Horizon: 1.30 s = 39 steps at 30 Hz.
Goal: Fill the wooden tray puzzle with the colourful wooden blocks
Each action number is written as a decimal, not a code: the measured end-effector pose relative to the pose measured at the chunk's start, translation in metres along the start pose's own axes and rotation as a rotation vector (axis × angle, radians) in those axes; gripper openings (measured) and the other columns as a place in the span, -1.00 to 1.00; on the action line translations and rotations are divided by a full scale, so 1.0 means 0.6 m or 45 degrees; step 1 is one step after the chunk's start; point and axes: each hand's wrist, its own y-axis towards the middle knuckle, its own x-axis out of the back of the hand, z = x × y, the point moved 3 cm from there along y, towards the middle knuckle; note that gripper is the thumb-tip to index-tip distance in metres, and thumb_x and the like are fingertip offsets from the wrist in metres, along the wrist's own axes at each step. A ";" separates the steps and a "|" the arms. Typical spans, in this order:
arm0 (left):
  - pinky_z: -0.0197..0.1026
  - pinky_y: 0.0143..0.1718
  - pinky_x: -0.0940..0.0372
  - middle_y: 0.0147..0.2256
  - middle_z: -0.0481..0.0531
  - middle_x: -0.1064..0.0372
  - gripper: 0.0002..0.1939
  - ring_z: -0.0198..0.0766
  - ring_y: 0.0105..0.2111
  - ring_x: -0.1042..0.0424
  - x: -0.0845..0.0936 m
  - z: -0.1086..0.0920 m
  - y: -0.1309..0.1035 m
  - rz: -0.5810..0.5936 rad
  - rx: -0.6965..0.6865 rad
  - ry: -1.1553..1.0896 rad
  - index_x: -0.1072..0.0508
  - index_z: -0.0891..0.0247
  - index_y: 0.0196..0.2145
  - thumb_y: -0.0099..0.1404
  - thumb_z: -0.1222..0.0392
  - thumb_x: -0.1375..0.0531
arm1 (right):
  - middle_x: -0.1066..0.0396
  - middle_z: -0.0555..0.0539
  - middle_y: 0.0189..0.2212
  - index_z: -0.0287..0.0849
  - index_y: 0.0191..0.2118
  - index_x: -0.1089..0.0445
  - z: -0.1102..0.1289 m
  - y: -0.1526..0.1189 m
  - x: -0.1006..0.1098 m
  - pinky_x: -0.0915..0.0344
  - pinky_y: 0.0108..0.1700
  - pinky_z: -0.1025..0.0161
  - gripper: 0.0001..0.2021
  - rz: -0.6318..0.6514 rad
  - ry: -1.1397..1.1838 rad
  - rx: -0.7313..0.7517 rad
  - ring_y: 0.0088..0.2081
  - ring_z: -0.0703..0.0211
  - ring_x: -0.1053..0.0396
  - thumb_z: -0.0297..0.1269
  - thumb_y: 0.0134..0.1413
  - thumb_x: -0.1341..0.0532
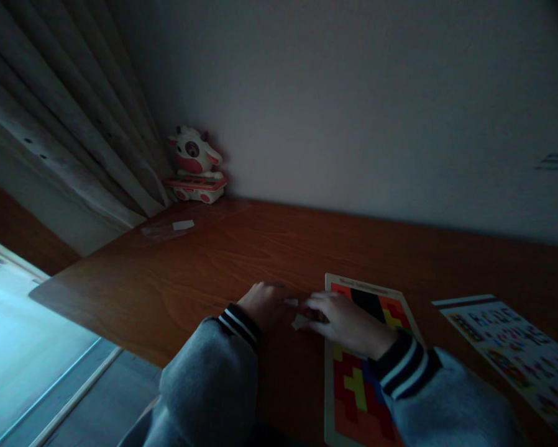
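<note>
Small pale scraps (299, 321) lie between my two hands, just left of a wooden puzzle board (360, 385) with red, yellow, blue and black pieces. My right hand (342, 316) reaches over the board's left edge, its thumb and fingers apart and its fingertips beside the scraps. Whether it touches them is too dim to tell. Over the brown table (190, 279), my left hand (266, 304) is blurred, near another small white bit (291, 302); its fingers are mostly hidden.
A printed sheet (512, 347) with colourful pictures lies at the right. At the back left corner stands a cow-shaped toy (197, 164) near the curtain (74, 112). A white paper piece (183, 225) on clear plastic lies before it. The wall rises behind the table.
</note>
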 end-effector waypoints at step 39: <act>-0.30 -0.42 -0.25 -0.41 0.01 -0.56 -0.74 -0.24 -0.41 -0.48 -0.007 -0.027 0.016 0.258 0.484 -0.332 -0.62 0.24 -0.36 0.12 -0.02 -0.31 | -0.61 -0.03 -0.20 0.02 -0.23 -0.59 -0.136 -0.180 0.078 -0.45 -0.19 0.16 -0.68 -0.608 0.460 -0.586 -0.18 -0.01 -0.55 0.08 0.04 -0.25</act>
